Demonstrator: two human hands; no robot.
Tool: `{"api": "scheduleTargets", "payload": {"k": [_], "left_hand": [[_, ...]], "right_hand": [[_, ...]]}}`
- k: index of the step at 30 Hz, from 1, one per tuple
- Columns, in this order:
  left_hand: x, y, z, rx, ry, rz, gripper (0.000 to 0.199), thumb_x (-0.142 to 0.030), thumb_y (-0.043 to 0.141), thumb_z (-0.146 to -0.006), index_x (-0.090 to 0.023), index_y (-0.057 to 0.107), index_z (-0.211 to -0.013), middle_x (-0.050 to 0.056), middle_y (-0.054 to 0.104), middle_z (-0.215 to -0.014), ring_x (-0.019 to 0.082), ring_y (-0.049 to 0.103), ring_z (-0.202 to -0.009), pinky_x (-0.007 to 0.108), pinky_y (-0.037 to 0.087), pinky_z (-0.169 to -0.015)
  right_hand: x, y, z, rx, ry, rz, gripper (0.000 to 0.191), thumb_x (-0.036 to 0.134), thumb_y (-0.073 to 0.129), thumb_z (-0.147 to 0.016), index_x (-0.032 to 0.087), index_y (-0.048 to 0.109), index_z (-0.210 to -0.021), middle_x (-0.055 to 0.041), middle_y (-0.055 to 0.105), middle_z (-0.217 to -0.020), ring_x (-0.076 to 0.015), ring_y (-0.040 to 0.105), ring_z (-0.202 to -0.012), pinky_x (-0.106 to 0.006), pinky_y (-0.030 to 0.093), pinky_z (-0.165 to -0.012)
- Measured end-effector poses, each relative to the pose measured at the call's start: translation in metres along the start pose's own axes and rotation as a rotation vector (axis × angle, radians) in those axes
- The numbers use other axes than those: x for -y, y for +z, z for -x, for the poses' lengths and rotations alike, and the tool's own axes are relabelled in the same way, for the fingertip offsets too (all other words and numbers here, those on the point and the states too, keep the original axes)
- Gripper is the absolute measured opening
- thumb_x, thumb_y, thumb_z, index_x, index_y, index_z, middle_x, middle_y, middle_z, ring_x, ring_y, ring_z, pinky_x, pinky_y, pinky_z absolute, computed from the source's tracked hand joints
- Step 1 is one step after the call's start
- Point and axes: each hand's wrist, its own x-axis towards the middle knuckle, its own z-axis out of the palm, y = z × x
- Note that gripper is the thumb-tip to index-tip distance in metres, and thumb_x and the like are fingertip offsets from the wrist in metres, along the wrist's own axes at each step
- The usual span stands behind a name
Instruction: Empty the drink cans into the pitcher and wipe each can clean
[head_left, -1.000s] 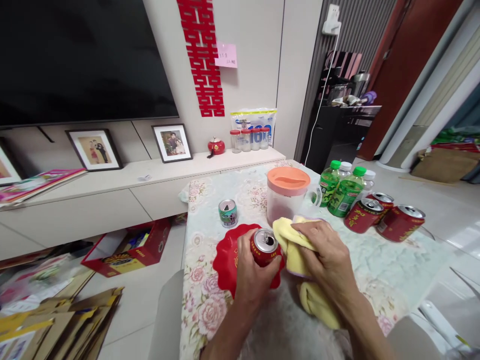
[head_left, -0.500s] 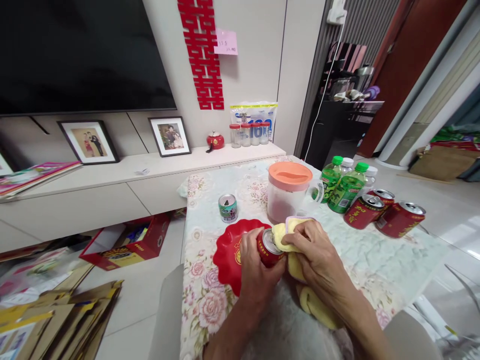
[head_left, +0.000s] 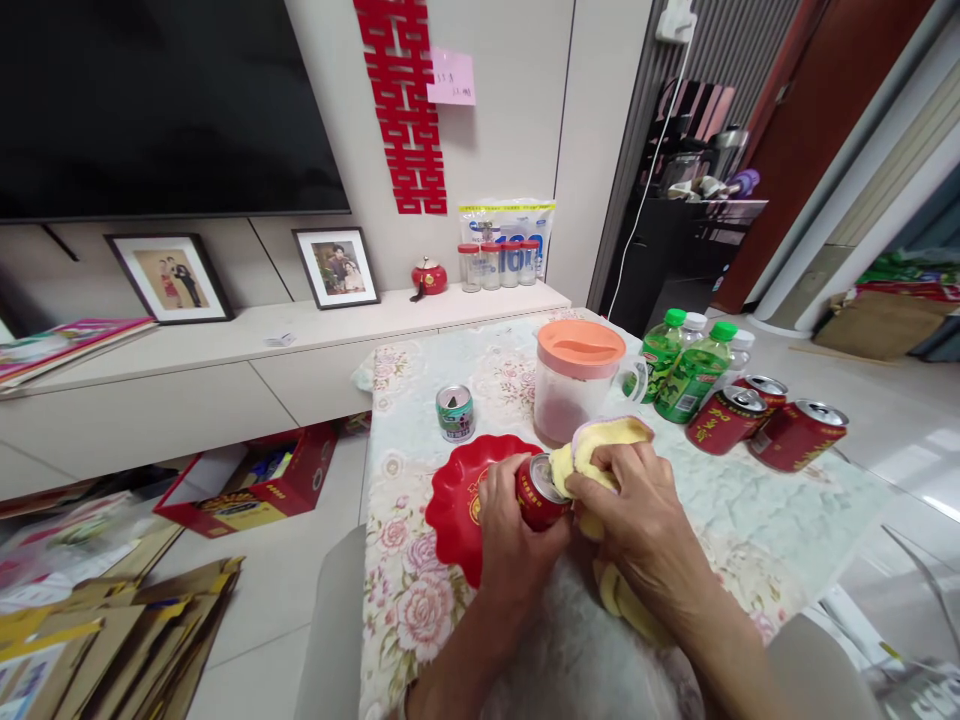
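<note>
My left hand [head_left: 517, 535] is wrapped round a red drink can [head_left: 541, 492], tilted so that its silver top faces up and right. In my right hand [head_left: 637, 500] a yellow cloth [head_left: 600, 445] is pinched, and its bunched tip touches the can's top rim. The rest of the cloth hangs below my right hand towards the table. Under and left of the can lies a red scalloped plate [head_left: 450, 500], partly hidden by my left hand. Behind the plate stands a small green-and-silver can [head_left: 455, 413]. A clear pitcher [head_left: 566, 405] with an orange lid stands just beyond the cloth.
Several red cans [head_left: 799, 435] and green-capped bottles [head_left: 697, 372] stand at the table's right side. The flowered tablecloth [head_left: 420, 610] covers the table. Past it runs a low white cabinet [head_left: 315, 335] with picture frames and jars. Flattened cardboard [head_left: 150, 630] lies on the floor at left.
The upper part of the cloth has shifted slightly right and up with my right hand, its tip still at the can's rim. My left hand keeps hold of the can.
</note>
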Motion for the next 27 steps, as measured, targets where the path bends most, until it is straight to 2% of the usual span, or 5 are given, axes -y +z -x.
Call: {"api": "scheduleTargets", "payload": {"k": [4,9,14,21,27], "left_hand": [[0.001,0.001,0.000,0.011,-0.008,0.031,0.051,-0.024,0.080,-0.064,-0.025,0.060,-0.112,0.007,0.070,-0.108,0.031,0.068,-0.101,0.048,0.055,-0.093],[0.006,0.002,-0.001,-0.016,-0.007,0.023,0.056,-0.018,0.078,-0.063,-0.022,0.058,-0.116,0.007,0.068,-0.109,0.029,0.067,-0.103,0.048,0.055,-0.095],[0.011,0.002,-0.001,0.001,-0.012,0.053,0.057,-0.023,0.080,-0.066,-0.023,0.057,-0.118,0.008,0.069,-0.114,0.031,0.068,-0.107,0.049,0.054,-0.097],[0.008,-0.001,0.000,-0.011,-0.060,0.009,0.061,-0.032,0.082,-0.063,-0.025,0.060,-0.119,0.009,0.070,-0.116,0.034,0.066,-0.108,0.050,0.053,-0.095],[0.010,0.002,0.001,-0.056,-0.049,0.020,0.061,-0.029,0.080,-0.060,-0.025,0.060,-0.117,0.009,0.070,-0.114,0.036,0.066,-0.108,0.053,0.053,-0.095]], "right_hand": [[-0.008,0.008,0.001,-0.087,0.097,0.041,0.024,0.012,0.055,-0.094,0.026,0.068,-0.108,-0.0073,0.053,-0.099,-0.0246,0.048,-0.090,-0.038,0.041,-0.072],[-0.019,0.003,0.005,-0.241,0.189,-0.128,0.039,0.001,0.046,-0.093,0.025,0.066,-0.117,-0.0058,0.052,-0.099,-0.0204,0.053,-0.091,-0.034,0.047,-0.073],[-0.009,-0.005,0.005,-0.183,0.153,-0.266,0.040,0.000,0.045,-0.093,0.025,0.068,-0.114,-0.0052,0.054,-0.097,-0.0177,0.056,-0.089,-0.031,0.049,-0.072],[0.017,-0.013,0.003,0.017,0.165,-0.390,0.028,0.011,0.045,-0.099,0.025,0.070,-0.100,-0.0027,0.051,-0.083,-0.0164,0.053,-0.076,-0.029,0.047,-0.062],[0.019,-0.011,0.006,-0.006,0.109,-0.266,0.027,0.007,0.046,-0.097,0.023,0.069,-0.098,-0.0032,0.048,-0.083,-0.0169,0.049,-0.075,-0.029,0.043,-0.061]]}}
